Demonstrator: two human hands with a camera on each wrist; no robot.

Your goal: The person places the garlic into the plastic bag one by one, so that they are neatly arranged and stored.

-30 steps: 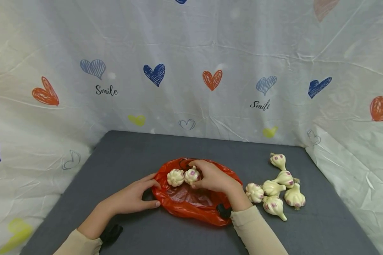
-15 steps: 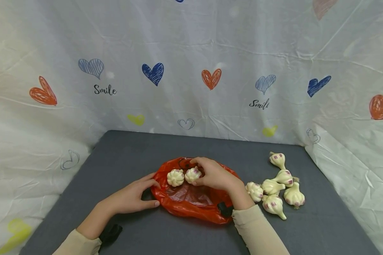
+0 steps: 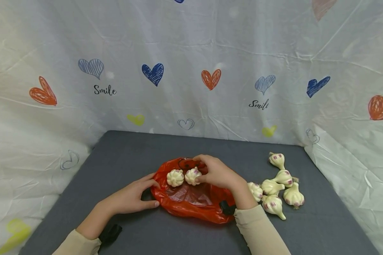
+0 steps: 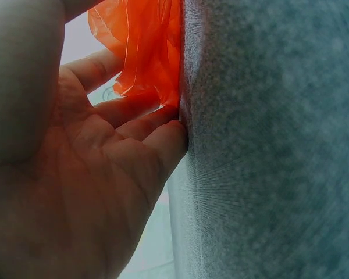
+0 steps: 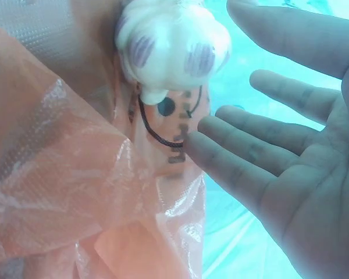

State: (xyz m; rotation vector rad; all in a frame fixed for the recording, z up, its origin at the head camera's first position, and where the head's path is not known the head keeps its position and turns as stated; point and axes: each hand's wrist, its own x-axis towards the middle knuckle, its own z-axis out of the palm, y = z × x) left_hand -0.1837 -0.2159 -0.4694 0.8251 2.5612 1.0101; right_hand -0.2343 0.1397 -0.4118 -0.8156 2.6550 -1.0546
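Observation:
A red plastic bag (image 3: 191, 209) lies spread wide at the middle of the table, with two garlic bulbs side by side in it. The left bulb (image 3: 175, 177) is pale. The right bulb (image 3: 193, 176) has purple marks, which also show on the garlic bulb (image 5: 171, 49) in the right wrist view. My right hand (image 3: 221, 174) hovers over the bag just right of that bulb, fingers extended and apart from it. My left hand (image 3: 131, 195) rests with loosely spread fingers against the bag's left edge. In the left wrist view its fingertips touch the orange-red plastic (image 4: 148, 52).
Several more garlic bulbs (image 3: 273, 187) lie clustered on the dark grey table (image 3: 140, 148) to the right of the bag. A white curtain (image 3: 185, 46) printed with hearts hangs around the back and sides. Black straps (image 3: 110, 233) sit at the wrists.
My right hand has let go of the purple-marked garlic bulb in the bag and drawn slightly right and away, its fingers spreading. The left hand and the bag stay nearly still.

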